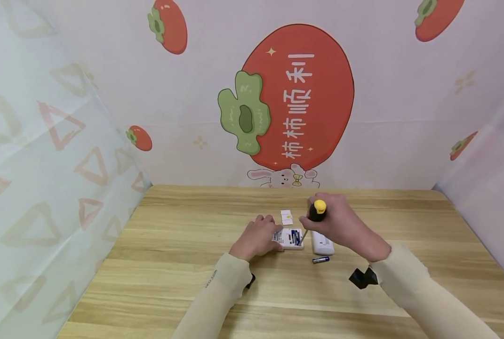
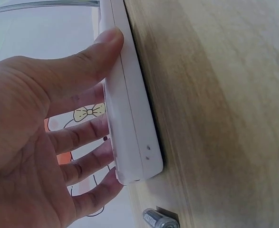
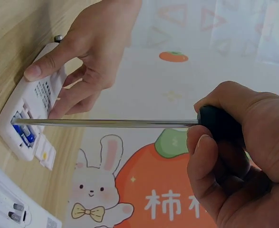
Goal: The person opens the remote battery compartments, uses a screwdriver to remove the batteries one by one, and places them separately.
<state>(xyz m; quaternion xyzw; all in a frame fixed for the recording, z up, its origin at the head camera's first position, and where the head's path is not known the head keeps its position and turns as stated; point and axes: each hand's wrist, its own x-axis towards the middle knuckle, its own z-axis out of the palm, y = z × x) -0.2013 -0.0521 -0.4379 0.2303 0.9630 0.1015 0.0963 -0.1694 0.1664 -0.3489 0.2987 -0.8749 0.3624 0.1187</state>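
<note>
My left hand grips a flat white battery-powered device that lies on the table, thumb along one long side and fingers on the other. Printed text and an uncovered compartment with blue batteries show on its upward face. In my right hand is a screwdriver with a black handle and yellow end cap, held at a slant. The tip of its metal shaft reaches into the compartment by the batteries; whether it touches one I cannot tell. Beyond the device lies a small white cover piece.
A second white device lies just right of the first; the right wrist view shows its recess with metal contacts. A loose blue and silver battery lies in front of it. The wooden table meets printed walls at the back and sides.
</note>
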